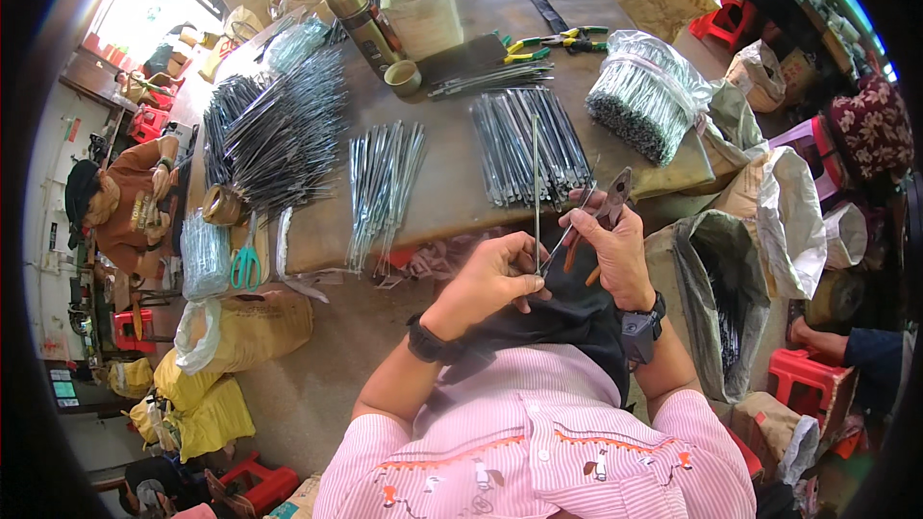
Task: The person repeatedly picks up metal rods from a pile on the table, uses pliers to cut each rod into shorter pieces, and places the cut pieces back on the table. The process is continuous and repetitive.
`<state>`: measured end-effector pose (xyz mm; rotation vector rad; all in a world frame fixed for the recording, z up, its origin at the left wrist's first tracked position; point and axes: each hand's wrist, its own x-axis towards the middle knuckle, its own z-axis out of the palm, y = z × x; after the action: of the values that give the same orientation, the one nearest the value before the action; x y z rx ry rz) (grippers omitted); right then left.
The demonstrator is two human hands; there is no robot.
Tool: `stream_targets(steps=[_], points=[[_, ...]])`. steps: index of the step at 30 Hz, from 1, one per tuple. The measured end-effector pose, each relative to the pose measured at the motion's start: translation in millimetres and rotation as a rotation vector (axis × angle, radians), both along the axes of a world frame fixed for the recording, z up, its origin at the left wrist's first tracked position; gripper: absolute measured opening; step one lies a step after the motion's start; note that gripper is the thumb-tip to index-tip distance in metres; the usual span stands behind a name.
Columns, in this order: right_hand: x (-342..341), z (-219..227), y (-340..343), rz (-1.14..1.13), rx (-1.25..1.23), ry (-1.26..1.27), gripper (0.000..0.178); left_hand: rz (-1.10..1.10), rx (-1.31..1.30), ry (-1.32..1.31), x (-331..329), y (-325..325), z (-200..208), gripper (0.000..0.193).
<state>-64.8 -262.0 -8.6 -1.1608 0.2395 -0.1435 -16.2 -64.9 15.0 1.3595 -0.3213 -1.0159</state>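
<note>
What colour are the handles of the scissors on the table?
The scissors have teal-green handles, seen in the head view at the table's left edge.

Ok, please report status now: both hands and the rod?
Left hand pinches thin metal rod, upright. Right hand holds pliers. Nothing blocking.

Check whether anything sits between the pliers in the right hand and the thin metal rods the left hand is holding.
Nothing visible does. The left hand pinches the thin metal rods upright, and the right hand holds the pliers right beside them, with only open air between the plier tips and the rods.
</note>
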Motion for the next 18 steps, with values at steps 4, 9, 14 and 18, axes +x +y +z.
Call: stream_targets(steps=[4, 9, 14, 18], points=[[2.1, -3.1, 4.5, -0.026, 0.011, 0.007, 0.022, -0.001, -0.092, 0.019, -2.6, -1.5, 6.1, 0.027], [0.3, -1.8, 10.1, -0.074, -0.033, 0.007, 0.02, 0.092, -0.159, 0.17, -8.6, -7.4, 7.1, 0.019], [-3.0, 2.5, 10.4, -0.059, -0.096, 0.017, 0.021, 0.078, -0.224, 0.291, -4.9, -5.6, -4.0, 0.024], [-2.5, -1.5, 12.3, -0.06, -0.102, -0.041, 0.022, 0.211, -0.254, 0.475, -4.4, -13.9, -17.8, 0.017]])
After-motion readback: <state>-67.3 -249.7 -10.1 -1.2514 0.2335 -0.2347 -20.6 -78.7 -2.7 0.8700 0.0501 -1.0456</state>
